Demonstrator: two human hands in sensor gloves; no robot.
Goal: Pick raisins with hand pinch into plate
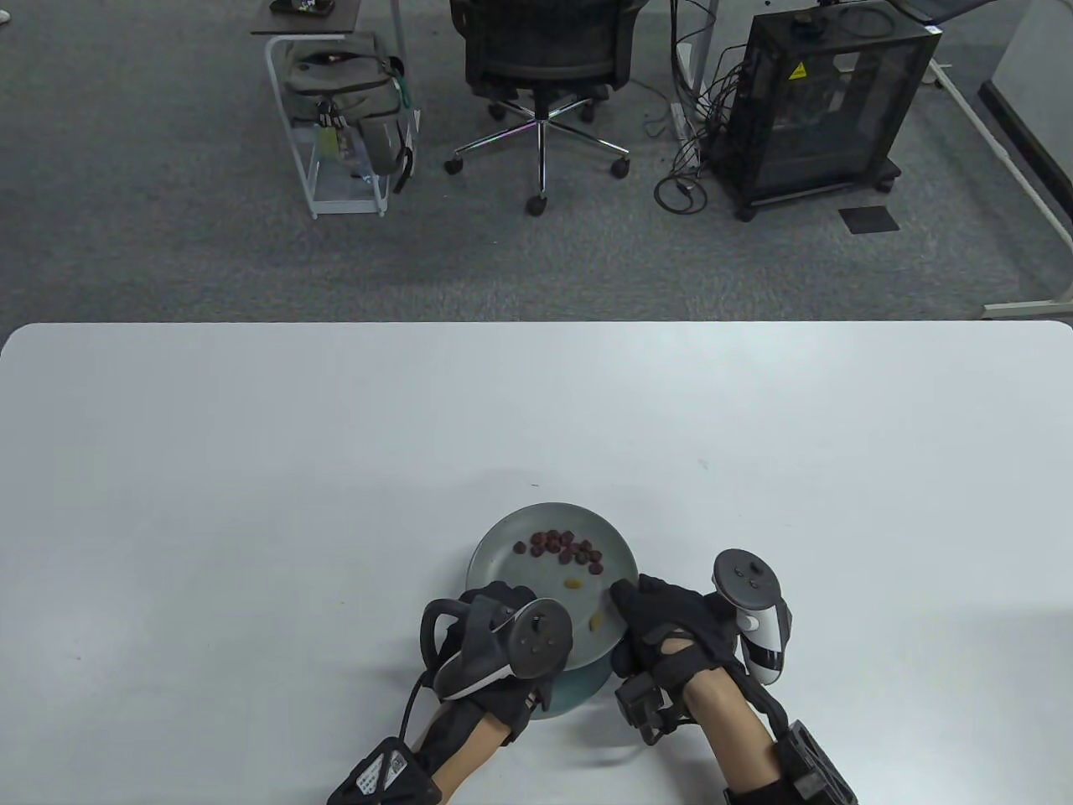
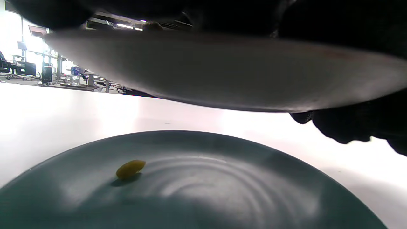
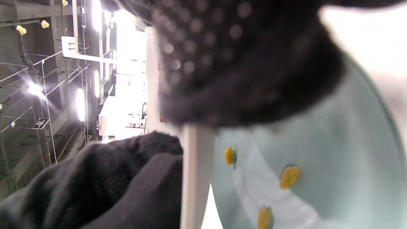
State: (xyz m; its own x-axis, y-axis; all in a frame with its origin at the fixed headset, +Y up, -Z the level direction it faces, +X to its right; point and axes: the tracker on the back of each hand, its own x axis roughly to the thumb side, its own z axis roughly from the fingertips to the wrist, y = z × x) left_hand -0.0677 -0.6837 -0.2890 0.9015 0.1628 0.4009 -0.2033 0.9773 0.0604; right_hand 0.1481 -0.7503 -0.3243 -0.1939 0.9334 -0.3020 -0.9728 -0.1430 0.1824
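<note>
A: Two plates logged. The upper plate was raised off the counter, directly over a lower plate of which only the near edge showed from above.

B: Who had it?

A: The right hand gripped its near right rim. In the right wrist view the thumb lay on the top face and the fingers curled beneath the edge. The left hand sat at the near left rim, but its tracker covered the fingers, so I could not tell whether it gripped or only steadied.

B: Raisins?

A: A cluster of dark raisins lay toward the far side of the upper plate, with a few yellow raisins nearer the hands. One yellow raisin lay alone on the lower plate, seen in the left wrist view under the raised plate's underside.

B: Why hold it there?

A: My guess is that the full plate was kept close above the target so a pinched raisin travels a short way. Neither hand showed a pinch on a raisin. With one piece across, the task looked barely begun.

B: Risk?

A: A tilt would roll the cluster toward the rim.
</note>
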